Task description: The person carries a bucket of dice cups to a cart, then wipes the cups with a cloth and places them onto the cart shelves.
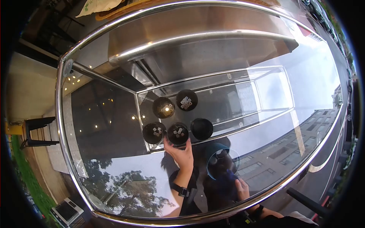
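Observation:
My left hand is closed around the near side of a round black bowl, thumb and fingers on either side. Small white dice-like cubes lie in it. Beside it, on the left, is another black bowl with similar pieces, and a black bowl with no pieces visible is on the right. Behind them are a gold-toned bowl and a black bowl holding more cubes. Lower right, my right hand has curled fingers by a dark blue part of a see-through round thing with a light-blue rim. Its kind is unclear.
The bowls stand on a reflective glass top with a chrome rail around it. A stainless-steel panel rises at the back. Reflections of trees, buildings and lights cover much of the glass. A black stool stands on the left.

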Demonstrator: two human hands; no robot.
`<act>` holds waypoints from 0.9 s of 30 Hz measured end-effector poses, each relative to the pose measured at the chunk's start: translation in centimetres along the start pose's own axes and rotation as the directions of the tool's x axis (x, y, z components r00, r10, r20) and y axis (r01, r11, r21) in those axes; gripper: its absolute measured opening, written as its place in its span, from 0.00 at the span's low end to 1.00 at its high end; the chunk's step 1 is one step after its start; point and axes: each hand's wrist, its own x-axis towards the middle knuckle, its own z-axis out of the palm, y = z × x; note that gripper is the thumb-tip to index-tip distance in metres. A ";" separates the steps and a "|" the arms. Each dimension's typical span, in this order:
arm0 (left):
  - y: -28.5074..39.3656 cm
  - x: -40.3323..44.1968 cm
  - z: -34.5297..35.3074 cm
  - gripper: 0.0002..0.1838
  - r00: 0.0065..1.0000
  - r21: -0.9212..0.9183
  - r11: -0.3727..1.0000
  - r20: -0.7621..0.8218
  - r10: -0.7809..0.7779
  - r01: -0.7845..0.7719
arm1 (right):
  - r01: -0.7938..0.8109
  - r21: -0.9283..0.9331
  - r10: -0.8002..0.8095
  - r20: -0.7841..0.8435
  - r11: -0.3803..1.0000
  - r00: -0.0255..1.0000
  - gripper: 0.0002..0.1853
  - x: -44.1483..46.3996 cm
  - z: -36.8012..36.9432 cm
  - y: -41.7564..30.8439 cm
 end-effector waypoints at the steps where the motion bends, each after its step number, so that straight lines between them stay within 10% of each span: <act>1: 0.0 0.4 0.2 0.49 0.997 0.081 0.995 -0.026 0.067 -0.065 | -0.065 0.037 0.066 -0.017 0.997 0.998 0.23 0.2 -0.2 1.5; 6: -0.9 0.6 -0.3 0.49 0.999 0.043 0.998 0.025 0.046 -0.047 | -0.045 -0.100 0.046 0.011 0.994 0.999 0.26 -0.4 -1.2 3.0; 12: 2.2 -0.9 -3.5 0.47 0.996 -0.311 0.949 0.080 -0.027 0.051 | -0.092 0.161 0.056 0.212 0.983 0.976 0.20 -2.8 -0.6 -3.1; 17: 3.7 0.8 -5.2 0.49 0.904 -0.098 0.911 0.119 0.410 -0.400 | -0.168 0.226 0.144 0.118 0.960 0.982 0.16 -3.0 -1.2 -1.2; 27: 8.2 3.5 -6.1 0.44 0.805 0.150 0.833 0.393 0.445 -0.533 | -0.194 0.199 0.166 0.148 0.961 0.975 0.14 -4.3 -3.1 -1.3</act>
